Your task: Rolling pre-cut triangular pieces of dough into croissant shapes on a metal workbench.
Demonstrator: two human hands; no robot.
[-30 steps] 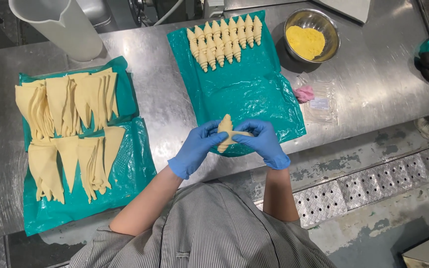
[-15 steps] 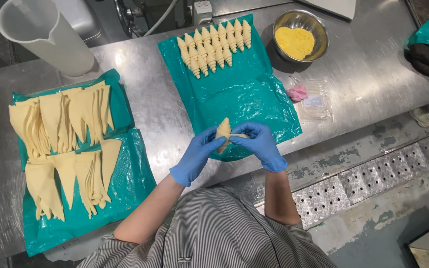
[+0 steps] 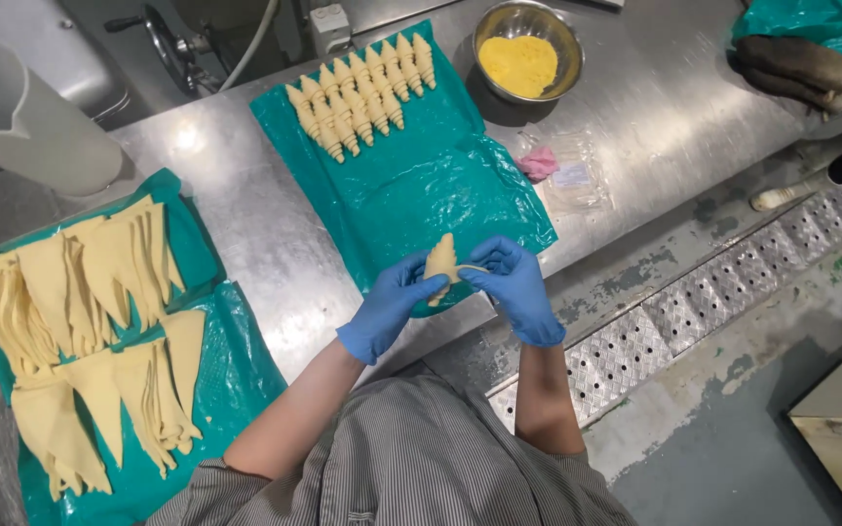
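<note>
Both of my hands wear blue gloves and hold one pale yellow dough piece [image 3: 440, 261] above the near edge of a green plastic sheet [image 3: 421, 195]. My left hand [image 3: 385, 305] grips its lower part. My right hand [image 3: 512, 285] pinches a thin strip of dough that sticks out from its side. Several rolled dough cones [image 3: 361, 94] lie in two rows at the far end of that sheet. Stacks of flat dough triangles [image 3: 80, 321] lie on another green sheet [image 3: 226, 380] to my left.
A steel bowl of yellow filling [image 3: 525, 60] stands at the back of the steel table [image 3: 236, 224]. A white plastic jug [image 3: 31, 122] is at the far left, a small clear bag with something pink [image 3: 557, 170] to the right. A perforated floor grating [image 3: 733, 302] runs past the table.
The view has shifted a little. My hands have kept turning the dough piece between them, and a thin strip now sticks out toward my right hand.
</note>
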